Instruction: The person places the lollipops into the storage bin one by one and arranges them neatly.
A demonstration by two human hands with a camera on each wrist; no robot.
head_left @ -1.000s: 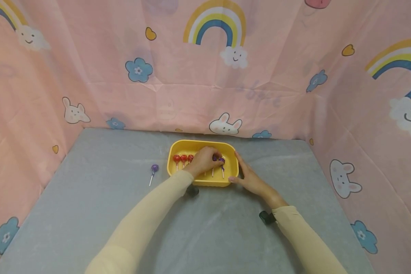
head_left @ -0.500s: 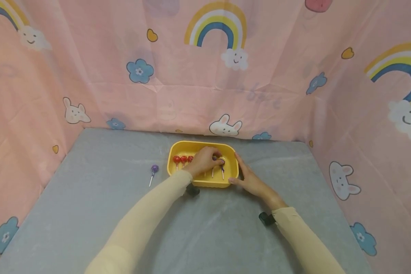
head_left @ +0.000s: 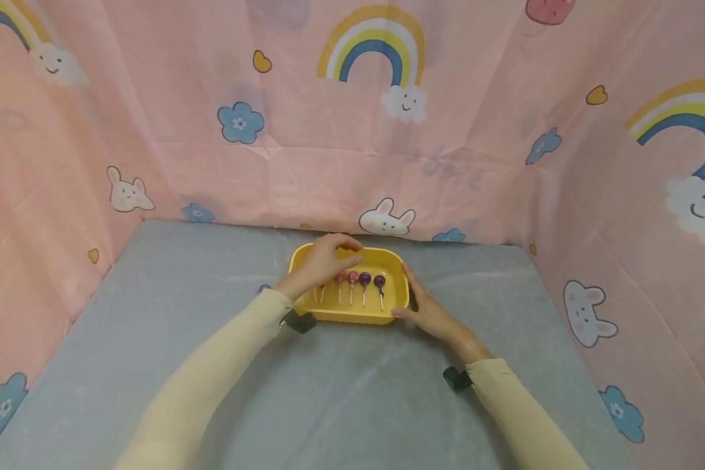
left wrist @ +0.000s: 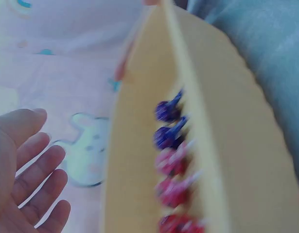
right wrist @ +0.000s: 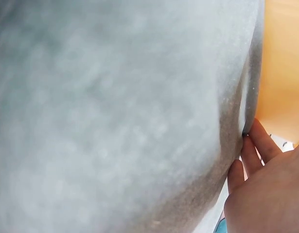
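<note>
My left hand (head_left: 323, 264) hovers over the left part of a yellow plastic tray (head_left: 352, 318), fingers spread and holding nothing. Several wrapped lollipops lie in a row in it, sticks toward me: two purple lollipops (head_left: 379, 281) at the right, pink lollipops (head_left: 353, 279) beside them. Red lollipops (left wrist: 181, 225) farther left are mostly behind my left hand in the head view. My right hand (head_left: 431, 313) braces the tray's right end, thumb at the front corner and fairly straight fingers along the side. Left of the tray, a loose purple lollipop (head_left: 264, 288) is mostly hidden by my sleeve.
A grey cloth (head_left: 358, 398) covers the table. Behind the tray and on both sides hangs a pink curtain (head_left: 305, 176) with rainbows, flowers and rabbits. Each wrist wears a small dark camera (head_left: 458, 378).
My left hand has left the purple lollipops at the tray's right and moved left and slightly up, uncovering the purple and pink ones. The right hand stays at the tray's right end.
</note>
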